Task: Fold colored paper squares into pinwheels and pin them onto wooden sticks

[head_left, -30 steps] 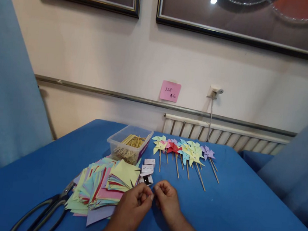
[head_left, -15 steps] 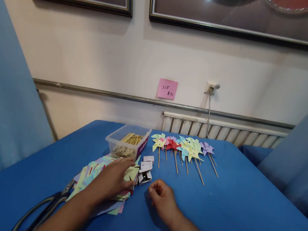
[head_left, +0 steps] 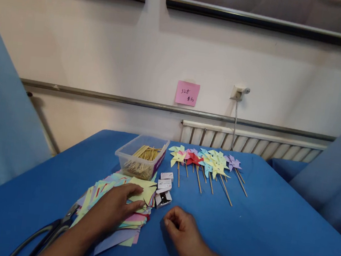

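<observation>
My left hand (head_left: 114, 206) lies flat on a fanned pile of coloured paper squares (head_left: 103, 202), its fingertips on the top yellow sheet (head_left: 146, 191). My right hand (head_left: 183, 232) rests on the blue tablecloth (head_left: 253, 236) just right of the pile, fingers curled into a loose fist; whether something tiny sits between thumb and finger cannot be seen. A small open white box (head_left: 163, 199) lies between the two hands, with two shut white boxes (head_left: 165, 180) behind it.
A clear plastic tub of wooden sticks (head_left: 141, 157) stands behind the pile. Several finished paper pinwheels on sticks (head_left: 206, 161) lie in a row at the back. Black scissors (head_left: 51, 229) lie at the near left. Radiator (head_left: 249, 143) and wall lie beyond.
My hands were pinched together in front of me; the left one has moved left onto the paper pile and drawn back a little. The right hand stayed curled. The view tilted slightly down.
</observation>
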`<action>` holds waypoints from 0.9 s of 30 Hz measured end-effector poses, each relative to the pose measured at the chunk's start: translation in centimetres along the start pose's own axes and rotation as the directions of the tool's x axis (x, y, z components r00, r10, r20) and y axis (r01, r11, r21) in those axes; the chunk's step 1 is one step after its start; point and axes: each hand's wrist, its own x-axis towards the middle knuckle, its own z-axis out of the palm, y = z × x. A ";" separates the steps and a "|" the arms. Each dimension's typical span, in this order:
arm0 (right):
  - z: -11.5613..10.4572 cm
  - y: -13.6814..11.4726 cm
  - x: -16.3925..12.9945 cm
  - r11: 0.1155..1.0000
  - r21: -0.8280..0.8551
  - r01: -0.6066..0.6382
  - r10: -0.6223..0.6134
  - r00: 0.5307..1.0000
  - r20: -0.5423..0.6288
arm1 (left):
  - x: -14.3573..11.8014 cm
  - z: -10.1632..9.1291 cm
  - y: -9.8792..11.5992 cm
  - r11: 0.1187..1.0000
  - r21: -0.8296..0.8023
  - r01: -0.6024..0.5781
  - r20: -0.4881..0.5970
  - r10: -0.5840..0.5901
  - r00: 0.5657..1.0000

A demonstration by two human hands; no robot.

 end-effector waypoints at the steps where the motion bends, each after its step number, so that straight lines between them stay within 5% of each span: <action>1: 0.0 -0.1 -0.1 1.000 -0.008 0.001 -0.001 1.000 0.006 | 0.0 0.0 -0.2 1.000 -0.010 0.001 -0.001 -0.001 1.000; 27: -0.2 -0.3 -0.5 0.999 -0.043 -0.006 0.008 0.999 0.047 | 0.0 -1.0 -0.2 0.997 -0.031 -0.069 0.020 0.069 0.997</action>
